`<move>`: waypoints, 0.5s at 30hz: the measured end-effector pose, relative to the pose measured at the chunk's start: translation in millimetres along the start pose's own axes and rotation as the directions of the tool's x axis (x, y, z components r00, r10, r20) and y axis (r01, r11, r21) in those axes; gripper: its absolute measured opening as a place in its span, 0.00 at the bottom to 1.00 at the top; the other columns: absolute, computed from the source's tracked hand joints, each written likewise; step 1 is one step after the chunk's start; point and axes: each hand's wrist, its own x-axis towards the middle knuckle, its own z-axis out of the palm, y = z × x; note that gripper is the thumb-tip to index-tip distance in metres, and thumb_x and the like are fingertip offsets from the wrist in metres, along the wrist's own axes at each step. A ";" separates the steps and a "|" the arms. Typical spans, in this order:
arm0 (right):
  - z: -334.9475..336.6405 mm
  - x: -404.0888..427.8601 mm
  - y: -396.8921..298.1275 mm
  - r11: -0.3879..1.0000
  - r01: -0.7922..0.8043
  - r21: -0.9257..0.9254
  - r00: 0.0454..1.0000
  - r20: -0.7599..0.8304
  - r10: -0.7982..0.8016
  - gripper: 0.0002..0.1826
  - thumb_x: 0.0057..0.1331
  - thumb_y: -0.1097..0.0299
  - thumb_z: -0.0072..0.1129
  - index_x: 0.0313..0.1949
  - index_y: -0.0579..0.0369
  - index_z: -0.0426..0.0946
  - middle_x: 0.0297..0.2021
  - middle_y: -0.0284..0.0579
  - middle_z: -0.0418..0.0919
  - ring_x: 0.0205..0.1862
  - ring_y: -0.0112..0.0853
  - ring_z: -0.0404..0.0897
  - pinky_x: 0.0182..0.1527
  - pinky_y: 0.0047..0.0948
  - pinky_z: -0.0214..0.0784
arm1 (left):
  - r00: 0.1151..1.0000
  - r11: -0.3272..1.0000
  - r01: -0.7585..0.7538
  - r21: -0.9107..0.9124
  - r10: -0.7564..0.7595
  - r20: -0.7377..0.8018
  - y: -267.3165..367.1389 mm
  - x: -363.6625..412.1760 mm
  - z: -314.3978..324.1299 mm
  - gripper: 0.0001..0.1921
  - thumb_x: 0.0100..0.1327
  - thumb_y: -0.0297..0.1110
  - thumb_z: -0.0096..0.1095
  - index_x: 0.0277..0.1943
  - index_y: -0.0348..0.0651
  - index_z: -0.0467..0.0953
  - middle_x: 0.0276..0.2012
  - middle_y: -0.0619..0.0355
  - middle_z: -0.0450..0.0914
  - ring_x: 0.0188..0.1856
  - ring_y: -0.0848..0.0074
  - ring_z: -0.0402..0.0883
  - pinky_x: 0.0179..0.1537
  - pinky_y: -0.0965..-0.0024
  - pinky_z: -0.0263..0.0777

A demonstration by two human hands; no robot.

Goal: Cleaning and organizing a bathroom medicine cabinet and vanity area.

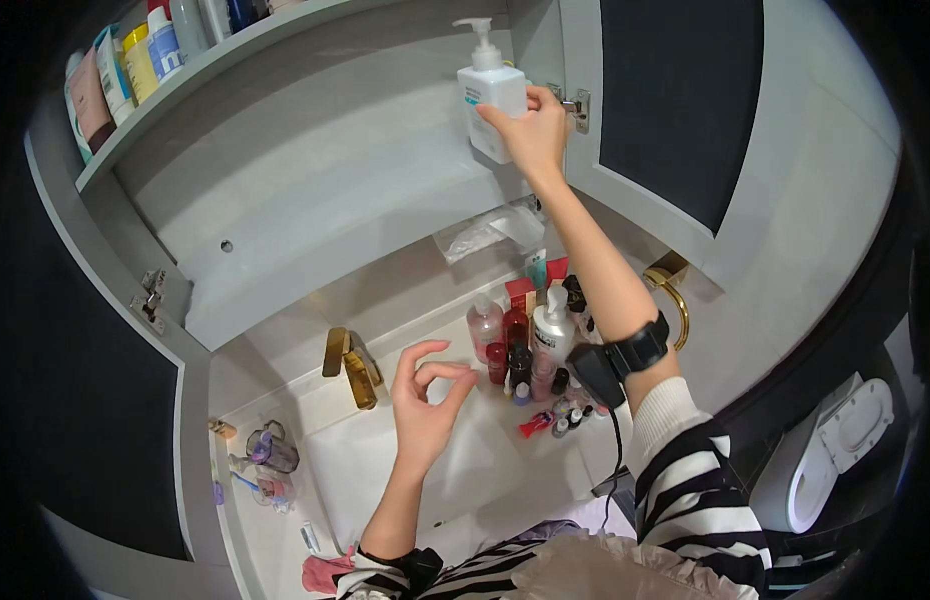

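Note:
My right hand [536, 127] grips a white square pump bottle [493, 105] by its right side, at the right end of the lower shelf [345, 217] in a wall cabinet. The bottle stands upright with its pump on top and bears printed writing; whether its base touches the shelf I cannot tell. Over the white sink basin [375, 465], my left hand [431, 397] hangs with curled fingers apart and nothing in them. Just right of it, several cosmetic bottles crowd the counter, among them a pink bottle [485, 326] and a white pump bottle [552, 330].
Two cabinet doors [660, 112] swing out at the sides. Tubes and bottles [138, 64] line the upper shelf. A gold faucet [352, 367] rises behind the basin, with a glass mug [273, 450] at left. A gold towel ring [678, 307] and a toilet [825, 457] are at right.

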 end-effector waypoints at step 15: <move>45.3 8.7 48.7 0.985 -0.089 -0.146 0.992 -0.104 0.075 0.28 0.36 0.64 0.71 0.36 0.65 0.71 0.35 0.56 0.71 0.42 0.47 0.69 0.46 0.39 0.61 | 0.989 0.997 0.067 0.029 -0.062 -0.131 -7.7 -9.6 -33.0 0.15 0.50 0.19 0.62 0.41 0.38 0.68 0.26 0.60 0.78 0.34 0.82 0.76 0.45 0.77 0.63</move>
